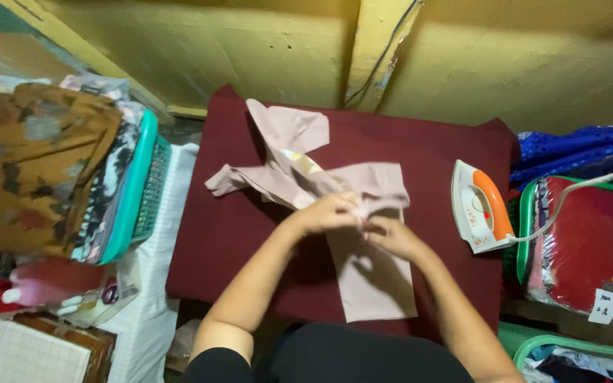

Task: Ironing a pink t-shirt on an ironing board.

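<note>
We see both hands meeting over the pale pink garment (363,234), which lies crumpled on the maroon ironing pad (235,227), near its middle. Left hand (331,211) pinches a fold of the fabric, fingers closed on it. Right hand (391,236) grips the same bunched edge, touching the left. One flat panel hangs toward the pad's near edge; a sleeve trails to its far left. White-and-orange iron (480,207) stands upright on the pad's right edge. Teal basket (136,188) of folded clothes sits left of the pad, red bundle in plastic (590,245) right of it.
</note>
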